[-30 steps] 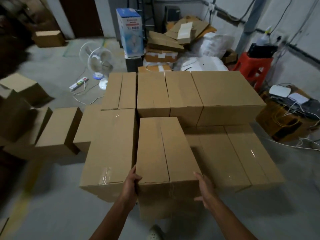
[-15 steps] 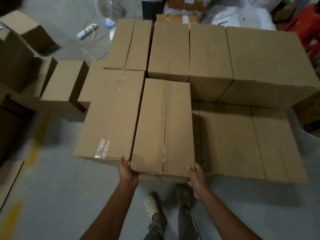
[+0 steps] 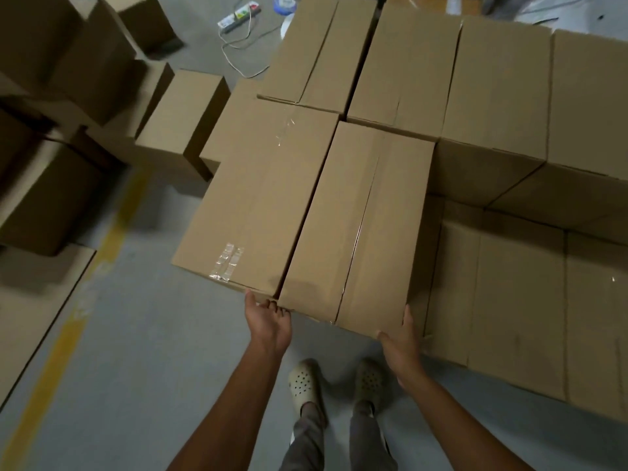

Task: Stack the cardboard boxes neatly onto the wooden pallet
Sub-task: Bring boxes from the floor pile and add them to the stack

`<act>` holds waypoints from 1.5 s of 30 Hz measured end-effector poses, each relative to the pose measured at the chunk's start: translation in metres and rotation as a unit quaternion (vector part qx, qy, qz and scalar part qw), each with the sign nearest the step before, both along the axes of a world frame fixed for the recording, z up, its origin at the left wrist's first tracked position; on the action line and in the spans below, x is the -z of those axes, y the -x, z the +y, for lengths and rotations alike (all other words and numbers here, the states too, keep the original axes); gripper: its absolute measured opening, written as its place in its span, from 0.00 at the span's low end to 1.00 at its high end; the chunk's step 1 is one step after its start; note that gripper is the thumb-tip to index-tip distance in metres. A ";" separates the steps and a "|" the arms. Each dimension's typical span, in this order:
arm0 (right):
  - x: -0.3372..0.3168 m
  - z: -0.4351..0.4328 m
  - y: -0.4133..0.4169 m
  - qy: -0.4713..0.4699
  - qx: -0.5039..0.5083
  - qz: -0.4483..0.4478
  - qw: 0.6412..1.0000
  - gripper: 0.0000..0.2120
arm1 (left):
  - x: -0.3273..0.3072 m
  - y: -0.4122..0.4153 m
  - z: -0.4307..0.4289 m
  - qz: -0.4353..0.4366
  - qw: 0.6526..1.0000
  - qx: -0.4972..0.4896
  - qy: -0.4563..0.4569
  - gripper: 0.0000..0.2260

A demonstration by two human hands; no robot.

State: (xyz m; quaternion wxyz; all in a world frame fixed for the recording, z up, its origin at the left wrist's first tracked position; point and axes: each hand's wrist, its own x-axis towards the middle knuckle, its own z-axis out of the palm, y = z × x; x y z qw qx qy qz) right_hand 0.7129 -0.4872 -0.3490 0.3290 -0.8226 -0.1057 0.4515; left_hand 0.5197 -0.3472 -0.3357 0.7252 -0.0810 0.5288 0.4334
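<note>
A long cardboard box (image 3: 360, 229) lies in the upper layer of the stack, side by side with a taped box (image 3: 261, 198) on its left. My left hand (image 3: 268, 321) cups its near left bottom corner. My right hand (image 3: 401, 341) presses against its near right corner. Both hands grip the box from below and the side. Taller boxes (image 3: 492, 96) stand behind, and a lower row (image 3: 520, 300) lies to the right. The wooden pallet is hidden under the boxes.
Loose cardboard boxes (image 3: 183, 117) stand on the grey floor at the left, darker ones (image 3: 51, 192) further left. A yellow floor line (image 3: 68, 338) runs past them. A power strip with cable (image 3: 238, 18) lies at the back. My feet (image 3: 306, 385) stand close to the stack.
The box has been pushed forward and set down level with the taped box. My view has tilted further down, and my hands have slid to the box's near bottom corners.
</note>
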 end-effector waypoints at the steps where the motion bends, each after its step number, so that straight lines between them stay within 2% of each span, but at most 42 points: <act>1: -0.001 0.002 -0.001 -0.002 0.000 -0.002 1.000 0.43 | 0.000 -0.001 0.001 -0.004 1.000 -0.002 0.000 0.31; 9: 0.000 0.006 -0.004 -0.001 -0.009 -0.015 1.000 0.43 | -0.001 -0.004 0.008 -0.015 1.000 0.000 0.006 0.32; 16: -0.004 0.009 -0.002 0.007 -0.007 -0.023 1.000 0.42 | -0.006 -0.007 0.011 -0.014 1.000 0.003 0.014 0.27; 24: -0.008 0.010 -0.001 0.014 0.021 0.005 1.000 0.42 | -0.005 -0.008 0.014 -0.028 1.000 0.009 0.008 0.25; 30: -0.018 0.014 -0.007 0.038 -0.003 0.021 0.999 0.41 | -0.013 -0.005 0.016 -0.023 0.999 0.044 0.015 0.26; 36: -0.039 0.019 -0.008 0.051 0.005 0.040 0.998 0.37 | -0.030 0.000 0.013 -0.019 0.995 0.094 0.033 0.30; 40: -0.064 0.019 -0.005 0.042 0.006 0.038 0.998 0.28 | -0.056 0.004 0.011 -0.008 0.993 0.109 0.041 0.35; 43: -0.086 0.018 -0.003 0.022 -0.006 0.008 1.000 0.26 | -0.082 0.007 0.011 0.017 0.992 0.127 0.013 0.36; 45: -0.104 0.017 0.001 -0.002 -0.013 -0.019 1.000 0.28 | -0.100 0.007 0.010 0.049 0.983 0.172 -0.045 0.30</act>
